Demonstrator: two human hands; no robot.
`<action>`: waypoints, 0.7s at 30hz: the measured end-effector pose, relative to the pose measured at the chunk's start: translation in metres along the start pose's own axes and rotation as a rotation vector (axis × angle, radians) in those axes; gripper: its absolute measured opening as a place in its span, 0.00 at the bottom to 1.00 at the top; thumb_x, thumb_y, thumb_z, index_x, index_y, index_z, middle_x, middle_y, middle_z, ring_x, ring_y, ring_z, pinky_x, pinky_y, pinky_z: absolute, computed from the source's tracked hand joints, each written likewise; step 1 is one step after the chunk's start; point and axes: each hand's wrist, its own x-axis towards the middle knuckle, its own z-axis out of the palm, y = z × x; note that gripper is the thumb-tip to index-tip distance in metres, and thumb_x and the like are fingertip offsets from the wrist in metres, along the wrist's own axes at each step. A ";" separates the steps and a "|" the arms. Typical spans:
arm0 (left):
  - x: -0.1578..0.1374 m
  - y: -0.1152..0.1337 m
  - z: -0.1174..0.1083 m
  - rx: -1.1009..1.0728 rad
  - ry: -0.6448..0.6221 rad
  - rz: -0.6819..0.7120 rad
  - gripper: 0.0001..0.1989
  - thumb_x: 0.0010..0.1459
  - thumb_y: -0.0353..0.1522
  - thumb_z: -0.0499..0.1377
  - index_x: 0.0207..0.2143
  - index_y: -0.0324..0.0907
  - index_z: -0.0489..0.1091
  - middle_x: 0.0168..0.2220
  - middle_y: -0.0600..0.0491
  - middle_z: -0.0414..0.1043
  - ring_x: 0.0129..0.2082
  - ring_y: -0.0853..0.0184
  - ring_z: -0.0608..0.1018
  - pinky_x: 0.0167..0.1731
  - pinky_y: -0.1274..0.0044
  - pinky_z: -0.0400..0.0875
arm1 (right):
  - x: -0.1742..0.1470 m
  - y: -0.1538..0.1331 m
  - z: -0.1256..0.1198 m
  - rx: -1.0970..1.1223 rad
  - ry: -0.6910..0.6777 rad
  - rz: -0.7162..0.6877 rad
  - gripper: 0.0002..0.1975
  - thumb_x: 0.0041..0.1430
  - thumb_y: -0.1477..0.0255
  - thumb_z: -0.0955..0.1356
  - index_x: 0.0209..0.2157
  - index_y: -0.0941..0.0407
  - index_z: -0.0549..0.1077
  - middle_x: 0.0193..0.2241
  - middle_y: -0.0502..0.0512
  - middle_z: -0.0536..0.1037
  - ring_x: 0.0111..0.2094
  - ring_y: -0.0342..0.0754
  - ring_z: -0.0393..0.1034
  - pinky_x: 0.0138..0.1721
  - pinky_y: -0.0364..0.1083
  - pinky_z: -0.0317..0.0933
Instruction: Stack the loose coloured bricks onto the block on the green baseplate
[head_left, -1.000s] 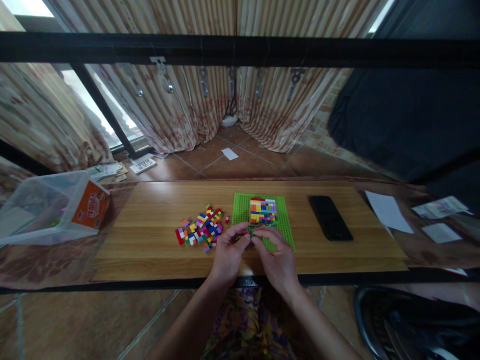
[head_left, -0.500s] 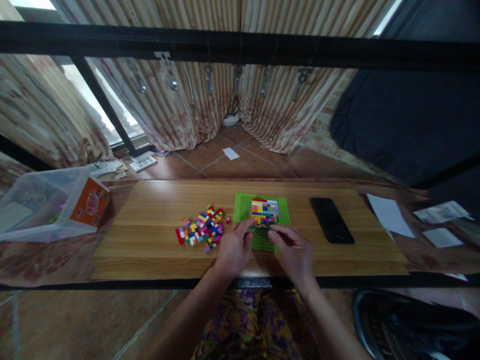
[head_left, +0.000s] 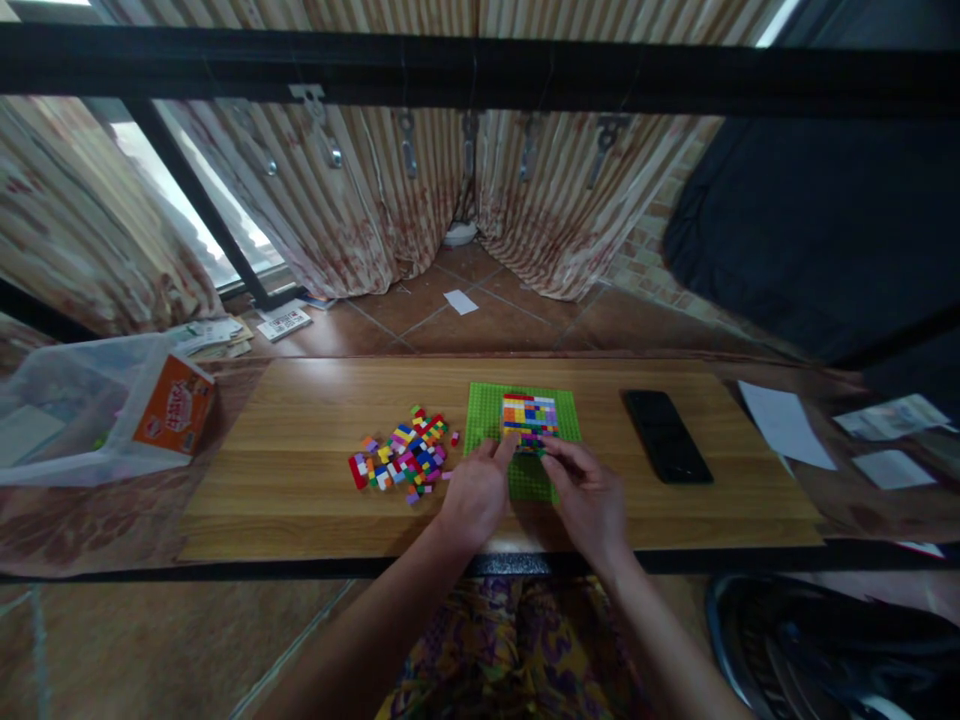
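A block of many small coloured toy bricks (head_left: 529,412) sits on a green studded baseplate (head_left: 486,400). My left hand (head_left: 476,495) is closed at the block's near left corner, its index fingertip resting on the bricks. At the near right corner, my right hand (head_left: 592,500) pinches with thumb and index finger against the block's front edge. My fingers partly cover that edge, so whether a single loose brick is between them cannot be made out. Left of the baseplate lies a pile of loose toy bricks (head_left: 409,455), with a small red brick (head_left: 454,438) apart from it.
The wooden table (head_left: 262,500) carries a black phone (head_left: 666,437) on the right. A clear plastic box (head_left: 82,390) with an orange label stands left of it. Paper sheets (head_left: 787,423) lie to the right. A dark metal bar (head_left: 480,75) crosses beyond, before curtains.
My left hand has shifted slightly right and its index finger now rests over the block's front corner. My right fingers have moved up onto the front edge. The view has tilted slightly.
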 end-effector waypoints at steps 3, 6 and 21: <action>0.001 -0.001 0.000 -0.078 0.004 0.002 0.24 0.59 0.24 0.49 0.58 0.43 0.62 0.39 0.46 0.72 0.36 0.60 0.76 0.37 0.73 0.71 | 0.007 -0.004 0.001 -0.090 -0.031 -0.075 0.10 0.58 0.69 0.66 0.41 0.52 0.76 0.37 0.55 0.78 0.38 0.49 0.73 0.41 0.51 0.68; -0.003 -0.004 0.000 -0.167 0.039 0.024 0.24 0.59 0.25 0.49 0.58 0.45 0.62 0.42 0.46 0.73 0.37 0.60 0.77 0.38 0.73 0.71 | 0.016 -0.006 0.003 -0.184 -0.072 -0.165 0.11 0.59 0.71 0.66 0.42 0.52 0.76 0.37 0.54 0.79 0.37 0.49 0.73 0.42 0.51 0.67; -0.020 -0.028 -0.007 -0.507 0.293 -0.195 0.06 0.53 0.24 0.56 0.26 0.42 0.70 0.26 0.55 0.71 0.27 0.69 0.73 0.29 0.79 0.65 | 0.043 -0.001 0.017 -0.458 -0.304 -0.438 0.15 0.56 0.77 0.65 0.43 0.51 0.76 0.34 0.54 0.79 0.37 0.53 0.70 0.44 0.55 0.63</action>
